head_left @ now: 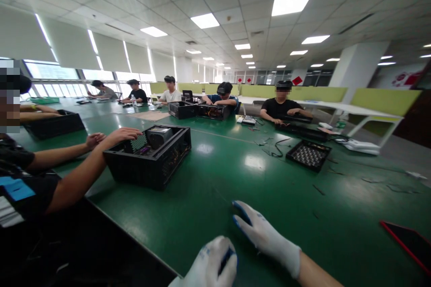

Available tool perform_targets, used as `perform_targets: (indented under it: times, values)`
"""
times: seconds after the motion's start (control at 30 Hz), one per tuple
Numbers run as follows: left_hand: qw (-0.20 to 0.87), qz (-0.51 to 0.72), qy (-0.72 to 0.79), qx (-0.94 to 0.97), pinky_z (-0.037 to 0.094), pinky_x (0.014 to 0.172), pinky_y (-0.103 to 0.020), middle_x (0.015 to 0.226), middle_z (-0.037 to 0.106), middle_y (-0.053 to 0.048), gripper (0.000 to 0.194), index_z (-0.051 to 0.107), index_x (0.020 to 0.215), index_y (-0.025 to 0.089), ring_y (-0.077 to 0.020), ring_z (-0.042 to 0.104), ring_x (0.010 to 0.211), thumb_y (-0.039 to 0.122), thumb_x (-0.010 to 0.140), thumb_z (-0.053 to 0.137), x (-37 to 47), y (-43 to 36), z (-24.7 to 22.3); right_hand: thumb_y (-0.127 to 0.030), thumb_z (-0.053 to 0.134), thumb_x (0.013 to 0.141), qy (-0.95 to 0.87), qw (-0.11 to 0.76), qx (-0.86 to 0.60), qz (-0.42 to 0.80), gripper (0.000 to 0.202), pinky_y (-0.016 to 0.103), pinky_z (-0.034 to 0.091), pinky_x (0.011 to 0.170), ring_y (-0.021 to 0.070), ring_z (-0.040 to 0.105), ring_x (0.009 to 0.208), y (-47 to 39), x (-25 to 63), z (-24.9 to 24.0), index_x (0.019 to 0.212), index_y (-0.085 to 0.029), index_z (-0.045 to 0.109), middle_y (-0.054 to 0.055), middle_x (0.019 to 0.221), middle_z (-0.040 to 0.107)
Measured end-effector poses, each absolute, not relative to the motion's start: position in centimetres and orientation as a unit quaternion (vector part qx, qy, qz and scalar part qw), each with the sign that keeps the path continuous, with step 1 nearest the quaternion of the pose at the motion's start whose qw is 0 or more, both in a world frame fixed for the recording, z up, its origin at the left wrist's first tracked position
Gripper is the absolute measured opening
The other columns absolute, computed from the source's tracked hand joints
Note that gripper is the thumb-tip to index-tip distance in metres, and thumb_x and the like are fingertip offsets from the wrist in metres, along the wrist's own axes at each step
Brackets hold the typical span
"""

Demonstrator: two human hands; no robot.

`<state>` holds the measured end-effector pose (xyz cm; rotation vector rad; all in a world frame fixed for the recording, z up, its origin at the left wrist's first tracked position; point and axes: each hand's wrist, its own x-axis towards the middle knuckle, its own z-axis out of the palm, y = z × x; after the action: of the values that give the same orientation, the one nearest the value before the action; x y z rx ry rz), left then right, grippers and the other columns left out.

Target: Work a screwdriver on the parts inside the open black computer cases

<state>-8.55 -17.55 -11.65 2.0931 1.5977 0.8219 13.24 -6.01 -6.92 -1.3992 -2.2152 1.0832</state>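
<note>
Both of my hands wear white work gloves with blue palms. My left hand [213, 262] is low in the middle of the head view, over the near edge of the green table [215, 197]. Its fingers bend loosely, with a gap between thumb and fingers, and nothing shows in it. To the right and a little farther out, my right hand [261, 228] lies on or just above the tabletop, thumb and fingers apart, holding nothing. The nearest large thing is a black open computer case [144, 168] up and left of my hands, where a co-worker's hand [124, 134] rests on its edge.
A black tray [308, 154] of small metallic parts sits to the right, near loose cables [278, 148]. A red-edged dark flat panel [409, 242] lies at the right edge. Several people sit around the table, with another opened case [215, 113] at the far side.
</note>
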Motion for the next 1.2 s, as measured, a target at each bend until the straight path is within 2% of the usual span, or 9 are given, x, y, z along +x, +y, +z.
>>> perform_targets:
  times: [0.1,0.23,0.37,0.5,0.67,0.8,1.2]
  values:
    - [0.216,0.281,0.535,0.767,0.056,0.096,-0.030,0.122,0.074,-0.005,0.026,0.068,0.121,0.030,-0.0238,0.069,0.111,0.038,0.104,0.049,-6.4,-14.9,-10.2,-0.082,0.037,0.096,-0.742,0.173,-0.553,0.336,0.095,0.046,0.021,0.133,0.0306,0.034,0.160,-7.1,18.6,-8.7,0.165,-0.016,0.041,0.014,0.172,0.039]
    - [0.247,0.251,0.459,0.816,0.054,0.094,-0.032,0.105,0.073,-0.007,0.027,0.067,0.110,0.022,-0.0224,0.069,0.097,0.036,0.105,0.044,-2.7,-10.6,-8.7,-0.083,0.038,0.093,-0.684,0.229,-0.619,0.309,0.096,0.048,0.029,0.131,0.0319,0.044,0.154,-7.5,24.0,-11.5,0.162,-0.017,0.046,0.014,0.166,0.049]
    - [0.243,0.248,0.449,0.823,0.053,0.085,-0.033,0.100,0.073,-0.008,0.028,0.068,0.104,0.021,-0.0227,0.068,0.091,0.039,0.103,0.047,1.5,-6.0,-9.0,-0.084,0.034,0.092,-0.633,0.280,-0.660,0.293,0.098,0.053,0.035,0.128,0.0354,0.051,0.149,-7.6,25.8,-12.8,0.159,-0.014,0.049,0.017,0.161,0.054]
    - [0.239,0.252,0.468,0.812,0.052,0.078,-0.034,0.095,0.074,-0.007,0.030,0.067,0.099,0.021,-0.0229,0.067,0.085,0.042,0.103,0.045,5.3,-3.0,-10.5,-0.080,0.036,0.095,-0.651,0.299,-0.648,0.259,0.091,0.052,0.037,0.127,0.0347,0.052,0.148,-7.9,25.6,-13.6,0.156,-0.014,0.053,0.018,0.160,0.055]
    - [0.224,0.269,0.482,0.804,0.049,0.077,-0.034,0.093,0.072,-0.006,0.032,0.065,0.096,0.022,-0.0224,0.066,0.086,0.045,0.104,0.045,6.8,-3.1,-12.4,-0.076,0.040,0.099,-0.671,0.298,-0.627,0.261,0.082,0.050,0.035,0.129,0.0313,0.048,0.151,-8.5,25.8,-14.8,0.156,-0.019,0.053,0.013,0.162,0.054]
    - [0.199,0.281,0.458,0.819,0.044,0.070,-0.031,0.087,0.069,-0.003,0.026,0.062,0.090,0.023,-0.0192,0.063,0.079,0.042,0.102,0.049,5.9,-4.1,-13.0,-0.075,0.041,0.099,-0.676,0.284,-0.627,0.264,0.079,0.051,0.032,0.131,0.0311,0.044,0.154,-8.8,25.9,-15.2,0.158,-0.023,0.051,0.010,0.165,0.051]
    - [0.180,0.275,0.444,0.834,0.043,0.068,-0.031,0.085,0.068,-0.002,0.022,0.062,0.090,0.023,-0.0185,0.064,0.078,0.040,0.101,0.052,5.4,-3.8,-12.9,-0.075,0.039,0.097,-0.687,0.257,-0.630,0.255,0.082,0.050,0.032,0.131,0.0340,0.044,0.154,-8.7,25.4,-14.2,0.156,-0.019,0.054,0.014,0.163,0.052]
